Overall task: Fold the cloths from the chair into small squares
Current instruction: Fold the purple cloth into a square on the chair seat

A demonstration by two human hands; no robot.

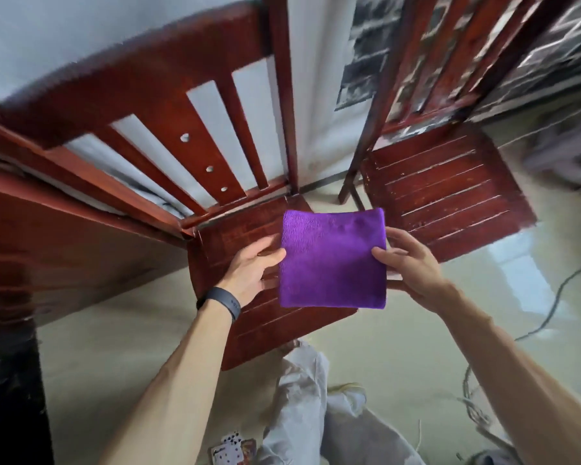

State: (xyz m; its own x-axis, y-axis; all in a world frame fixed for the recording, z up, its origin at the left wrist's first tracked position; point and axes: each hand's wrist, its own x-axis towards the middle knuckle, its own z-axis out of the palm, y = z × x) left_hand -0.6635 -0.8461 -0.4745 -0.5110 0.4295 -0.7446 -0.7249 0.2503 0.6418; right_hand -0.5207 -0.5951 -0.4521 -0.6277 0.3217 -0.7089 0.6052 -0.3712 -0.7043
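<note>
So the purple cloth [332, 260] is already folded down to a neat square, and it's held flat between both hands over the front of the wooden chair seat [235, 236]. Its left edge is pinched by the left hand [249, 270], thumb laid on top and fingers tucked under. The right edge is gripped the same way by the right hand [406, 263], with fingertips seen poking out below the cloth. Whether the cloth actually touches the seat can't be told; its lower right corner hangs past the seat edge over the pale floor [383, 347]. A dark wristband [223, 302] is worn on the left wrist. A second chair [443, 196] is parked just to the right, some playing cards [232, 448] are scattered by the person's legs, and a cable [550, 307] is trailed across the floor on the far right.
</note>
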